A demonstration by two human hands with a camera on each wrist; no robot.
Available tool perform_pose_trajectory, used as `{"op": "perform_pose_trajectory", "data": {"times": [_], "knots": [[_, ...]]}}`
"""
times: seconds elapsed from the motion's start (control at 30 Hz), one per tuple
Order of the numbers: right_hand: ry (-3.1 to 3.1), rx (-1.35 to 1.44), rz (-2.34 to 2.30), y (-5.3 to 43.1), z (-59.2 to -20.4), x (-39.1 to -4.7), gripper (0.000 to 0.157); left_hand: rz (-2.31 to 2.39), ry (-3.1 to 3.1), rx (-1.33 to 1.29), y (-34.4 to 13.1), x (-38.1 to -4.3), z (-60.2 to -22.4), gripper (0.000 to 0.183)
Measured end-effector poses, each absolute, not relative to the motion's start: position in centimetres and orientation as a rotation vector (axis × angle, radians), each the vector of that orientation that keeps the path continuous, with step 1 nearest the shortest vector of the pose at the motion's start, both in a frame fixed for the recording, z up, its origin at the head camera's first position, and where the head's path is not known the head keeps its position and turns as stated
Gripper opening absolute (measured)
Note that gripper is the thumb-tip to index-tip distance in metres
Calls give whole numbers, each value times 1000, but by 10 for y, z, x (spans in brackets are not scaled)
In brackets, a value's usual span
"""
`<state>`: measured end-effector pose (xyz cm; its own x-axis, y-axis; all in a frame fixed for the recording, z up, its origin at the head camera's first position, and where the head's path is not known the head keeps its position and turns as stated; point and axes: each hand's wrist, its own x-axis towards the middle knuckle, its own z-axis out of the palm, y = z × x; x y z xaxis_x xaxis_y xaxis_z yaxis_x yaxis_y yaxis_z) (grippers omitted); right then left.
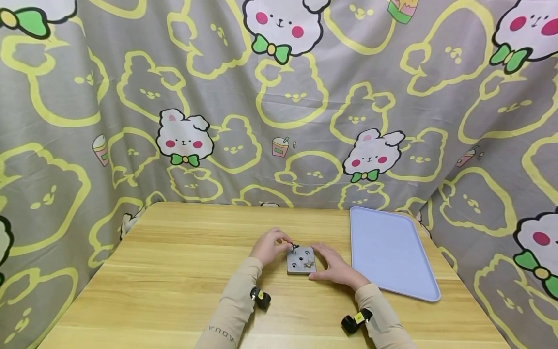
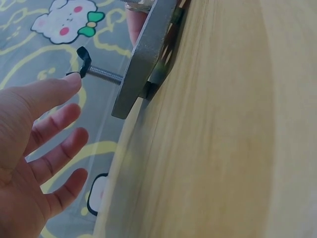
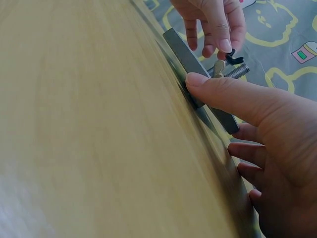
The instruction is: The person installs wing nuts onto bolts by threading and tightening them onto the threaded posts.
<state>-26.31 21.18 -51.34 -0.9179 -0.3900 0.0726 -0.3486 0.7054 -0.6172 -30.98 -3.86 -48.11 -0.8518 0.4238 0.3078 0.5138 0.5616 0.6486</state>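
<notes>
A square grey metal plate with several holes lies on the table between both hands. From its far left corner rises a threaded bolt topped by a black wing nut. My left hand pinches this wing nut with the thumb at its wing; the other fingers stay spread apart below. A second, brass-coloured wing nut sits on another bolt near the plate's front right corner. My right hand grips the plate's right side, thumb on the near edge and fingers around the far edge.
A pale blue tray lies on the right of the wooden table, beyond the right hand. A grey patterned curtain hangs behind the table and along both sides. Each forearm carries a small black wrist camera.
</notes>
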Motion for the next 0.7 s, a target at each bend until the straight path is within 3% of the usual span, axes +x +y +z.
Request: {"op": "perform_pose_trajectory", "data": {"times": [0.7], "knots": [[2851,-603,-998,211,-512,-261,95,-1066,-2668,-765,-37,-313,-487,7]]}}
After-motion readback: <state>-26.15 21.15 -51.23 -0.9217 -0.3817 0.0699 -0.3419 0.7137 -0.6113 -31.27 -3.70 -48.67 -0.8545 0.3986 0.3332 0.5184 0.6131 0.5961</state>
